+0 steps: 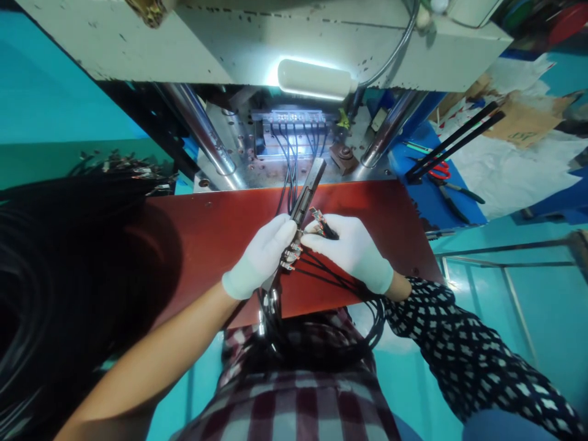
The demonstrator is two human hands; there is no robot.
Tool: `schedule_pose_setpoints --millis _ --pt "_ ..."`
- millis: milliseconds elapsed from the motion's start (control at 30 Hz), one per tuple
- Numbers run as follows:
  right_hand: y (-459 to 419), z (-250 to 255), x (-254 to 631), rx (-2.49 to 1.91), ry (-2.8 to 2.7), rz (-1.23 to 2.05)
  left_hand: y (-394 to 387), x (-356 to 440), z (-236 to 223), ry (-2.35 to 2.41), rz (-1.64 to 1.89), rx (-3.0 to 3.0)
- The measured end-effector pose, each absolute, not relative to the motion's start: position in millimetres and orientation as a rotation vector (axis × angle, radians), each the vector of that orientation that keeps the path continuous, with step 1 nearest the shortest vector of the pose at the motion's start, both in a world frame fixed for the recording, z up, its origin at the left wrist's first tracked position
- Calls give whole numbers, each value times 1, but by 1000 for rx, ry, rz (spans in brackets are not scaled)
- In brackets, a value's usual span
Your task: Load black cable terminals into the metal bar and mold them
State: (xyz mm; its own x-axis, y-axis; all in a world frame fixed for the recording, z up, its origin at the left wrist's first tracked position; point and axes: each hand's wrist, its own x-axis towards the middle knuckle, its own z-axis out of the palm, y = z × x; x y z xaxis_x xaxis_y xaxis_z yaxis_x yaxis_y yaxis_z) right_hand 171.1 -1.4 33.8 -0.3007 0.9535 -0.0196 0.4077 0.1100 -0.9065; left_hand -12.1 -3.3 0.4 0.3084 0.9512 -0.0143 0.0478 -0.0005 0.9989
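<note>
1. Black cables (27, 306) heaped at far left, tips pointing inward; we suppose they sit there so the left arm can reach them easily.
2. White-gloved left hand (257, 254) wraps a metal bar (307, 197), thumb on top, no gap we can see. Bar slants above the red-brown board (184, 251), its far end toward the machine. We read the firm hold as steadying.
3. Small connectors (290, 254) line the bar's right side, just beside the left thumb and fingers; their cables run rightward beneath the right hand.
4. Lit metal block (304, 150) stands behind the bar, dark leads coming from its front. Lamp (315, 79) hangs over it, placed, we judge, for close sight.
5. Right hand (344, 242), gloved too, is pinched together beside the bar. Cable ends (325, 226) poke up from its grip, gathered, perhaps, to stay sorted. Whether its fingertips touch a connector, we cannot tell.
6. Red-handled scissors (441, 170) and pliers (452, 202) lie on a blue surface at right, apparently parked within reach.
</note>
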Motion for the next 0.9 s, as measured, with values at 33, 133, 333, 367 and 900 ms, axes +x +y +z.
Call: schedule_pose_setpoints --millis 33,133,333,367,900 --pt "-1 34 171 -1345 -1799 1151 -4 -12 0 1007 941 1346" --pt "4 36 174 -1357 -1780 1280 -5 -9 0 968 900 1232" --pt "10 33 173 -1334 -1694 1485 -7 -7 2 959 900 1312" --pt "9 32 171 -1330 -1693 1491 -8 -7 2 959 895 1330" --pt "8 36 207 -1254 -1886 1404 -8 -12 6 971 792 1299"
